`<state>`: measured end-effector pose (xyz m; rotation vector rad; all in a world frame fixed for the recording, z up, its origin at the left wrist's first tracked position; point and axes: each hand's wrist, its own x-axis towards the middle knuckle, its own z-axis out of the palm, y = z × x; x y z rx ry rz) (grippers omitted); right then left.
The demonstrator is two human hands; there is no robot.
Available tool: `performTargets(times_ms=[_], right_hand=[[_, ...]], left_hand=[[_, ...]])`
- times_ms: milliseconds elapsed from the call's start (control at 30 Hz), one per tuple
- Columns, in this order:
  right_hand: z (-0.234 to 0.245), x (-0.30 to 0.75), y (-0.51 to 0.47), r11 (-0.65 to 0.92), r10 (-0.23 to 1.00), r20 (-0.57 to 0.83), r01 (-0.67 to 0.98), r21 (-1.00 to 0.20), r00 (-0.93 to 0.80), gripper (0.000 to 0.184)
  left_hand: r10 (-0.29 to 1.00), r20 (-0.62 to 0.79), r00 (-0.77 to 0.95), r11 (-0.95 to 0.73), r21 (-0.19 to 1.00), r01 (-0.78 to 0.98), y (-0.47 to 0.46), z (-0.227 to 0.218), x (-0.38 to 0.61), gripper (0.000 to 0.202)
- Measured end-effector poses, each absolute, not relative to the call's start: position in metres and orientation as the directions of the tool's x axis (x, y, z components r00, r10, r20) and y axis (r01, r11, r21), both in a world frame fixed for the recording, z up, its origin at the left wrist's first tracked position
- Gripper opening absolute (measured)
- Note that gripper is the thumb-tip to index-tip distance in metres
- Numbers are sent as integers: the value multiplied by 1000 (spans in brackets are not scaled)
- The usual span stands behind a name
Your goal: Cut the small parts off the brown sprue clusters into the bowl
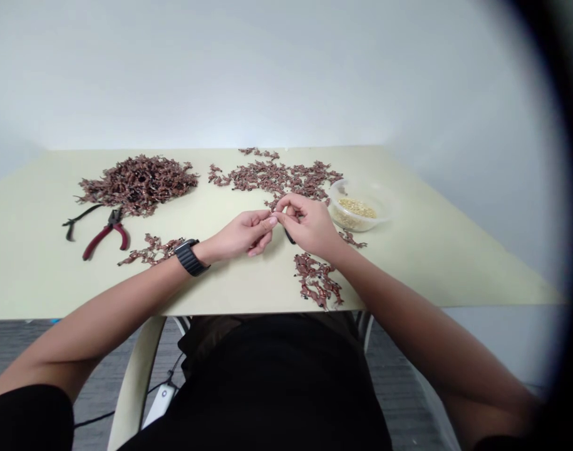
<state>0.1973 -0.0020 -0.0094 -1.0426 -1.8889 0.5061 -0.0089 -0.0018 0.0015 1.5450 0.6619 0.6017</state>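
While a person sat up against a pale cream table (455, 272), its top lay strewn with knobbly, tangled reddish-brown pieces: a big dense heap (138, 185) at the far left, a looser sprawl (272, 177) across the far middle, one clump (317, 280) near the front edge and another clump (149, 249) just in front of the heap. To the right stood a clear plastic tub (347, 188) holding pale yellow grains (356, 208), and at the left lay red-handled pliers (105, 235) beside a black strap (77, 216). Below the table, a small white box (159, 404) hung on a cable, any marking on it too small to read. Over the middle of the table, the left hand (243, 233) and right hand (309, 225) were held close together, both half closed with curled fingers, their fingertips (273, 216) meeting — whether they gripped anything there could not be told. A short black bit (290, 236) showed just under the right hand, and a black link-band watch (190, 257) circled the left wrist.
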Motion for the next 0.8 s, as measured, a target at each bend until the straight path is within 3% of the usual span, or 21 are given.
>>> performTargets(times_ms=[200,367,433,500,600,667,733,800], right_hand=[[-9,202,-1,636,764,570,501,-586,-303,10],[-8,204,-3,672,732,583,510,-536,-352,8],[-7,201,-5,632,770,552,497,-595,-319,6],[-7,196,-6,515,857,451,413,-751,-249,10],[-5,190,-5,203,952,173,97,-974,-254,24],[-5,189,-3,27,937,49,-68,-997,-345,32],[-5,191,-1,-4,928,32,-95,-995,-372,35],[-6,193,-1,107,940,101,0,-994,-326,32]], left_hand=[[717,-20,696,15,1000,13,-1,2,-9,39],[718,-5,696,-59,996,68,-1,1,-9,37],[739,26,673,-181,970,160,-2,0,-10,35],[762,124,636,-375,885,277,-1,-1,-11,34],[728,316,608,-633,650,421,3,-3,-13,31],[701,367,611,-687,577,442,4,-4,-14,36],[720,321,616,-634,667,393,4,-3,-14,33],[747,206,632,-472,834,286,2,-1,-13,31]])
